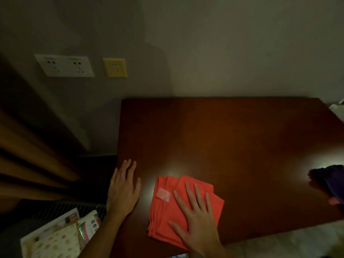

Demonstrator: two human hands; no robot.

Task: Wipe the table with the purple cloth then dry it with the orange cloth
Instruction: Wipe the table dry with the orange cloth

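The dark brown wooden table (232, 131) fills the centre and right of the head view. A folded orange cloth (167, 211) with a pale label lies near the table's front left. My right hand (195, 218) presses flat on it with straight, spread fingers. My left hand (123, 189) rests flat on the bare wood at the table's left edge, beside the orange cloth and apart from it. The purple cloth (329, 181) lies bunched at the table's right edge, partly cut off by the frame.
The table stands against a grey wall with white sockets (65, 65) and a yellow plate (115, 67). Brown curtains (28, 155) hang at the left. Printed boxes and packets (55, 237) lie below the table's left side. A white object (337, 108) shows at the far right.
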